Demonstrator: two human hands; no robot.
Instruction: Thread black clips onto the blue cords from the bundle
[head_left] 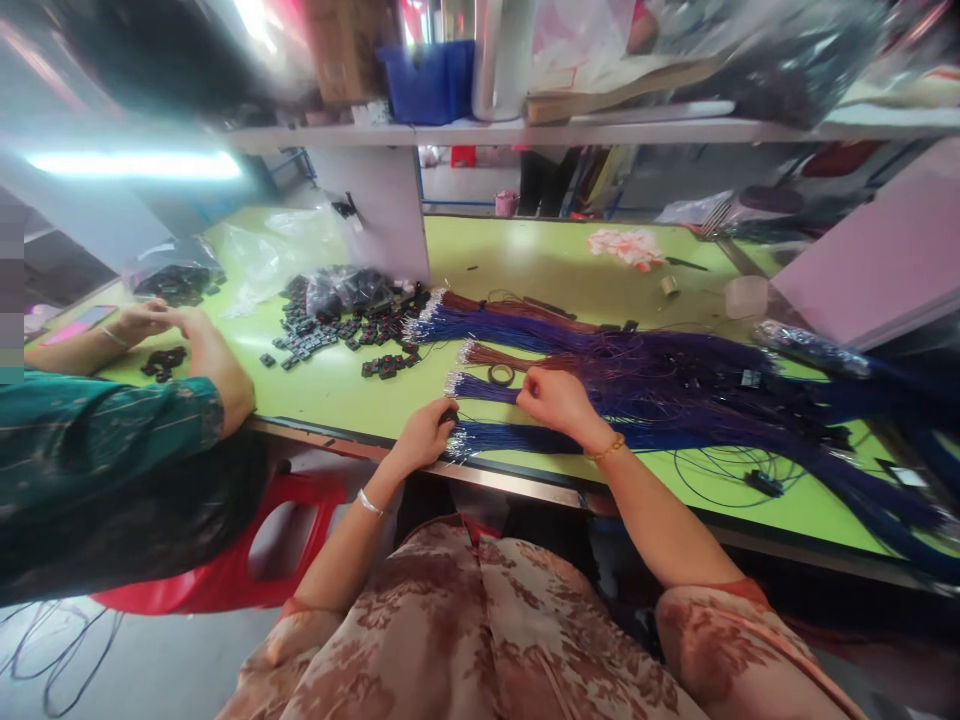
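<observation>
My left hand (426, 436) is at the table's front edge, its fingers closed on a small black plastic connector (450, 415), mostly covered by the fingertips. Right below it are the silvery terminal ends of the nearest blue wire bundle (495, 436). My right hand (561, 404) is pinched over the middle blue wire bundle (486, 386), with blue wire at its fingertips; how many strands it grips cannot be made out. A roll of tape (500, 375) lies just left of that hand. Brown wires (510, 357) run behind it.
Black connector housings (315, 325) are heaped at left centre, near a clear plastic bag (281, 250). A co-worker's hands (169, 325) are at the far left. More wire bundles (675, 365) spread rightward. A shelf (480, 136) crosses above the table.
</observation>
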